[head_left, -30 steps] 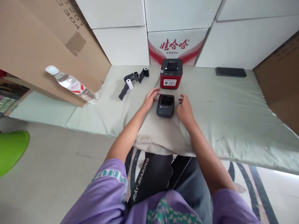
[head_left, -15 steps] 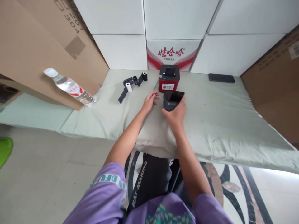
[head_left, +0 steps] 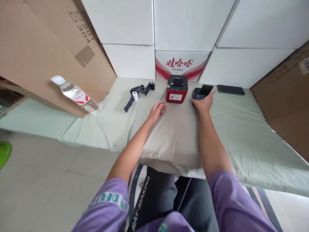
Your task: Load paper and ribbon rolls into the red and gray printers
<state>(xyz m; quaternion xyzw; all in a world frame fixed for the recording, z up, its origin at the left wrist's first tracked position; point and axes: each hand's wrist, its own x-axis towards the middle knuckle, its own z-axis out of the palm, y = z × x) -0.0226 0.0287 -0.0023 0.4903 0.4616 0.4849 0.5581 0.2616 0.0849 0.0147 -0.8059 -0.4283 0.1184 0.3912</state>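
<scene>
My right hand (head_left: 204, 103) grips a small black device (head_left: 198, 96) with a dark flap tilted up, just right of the red and black printer (head_left: 177, 90). Whether the device rests on the cloth or hangs just above it, I cannot tell. My left hand (head_left: 156, 112) lies on the cloth in front of the printer's left corner, its fingers loosely bent and apart, holding nothing. Left of it are a small white paper roll (head_left: 135, 96) and black ribbon rolls (head_left: 142, 87) with a strip partly unwound.
A cloth-covered table (head_left: 173, 135) holds everything. A black phone (head_left: 231, 90) lies at the back right. On the left a water bottle (head_left: 77, 96) leans at a slant by a cardboard box (head_left: 48, 54). White boxes (head_left: 127, 61) stack behind; another brown carton (head_left: 285, 87) stands right.
My right hand has carried the black device from in front of the printer to its right side. My left hand stays almost in place. The camera view has shifted slightly.
</scene>
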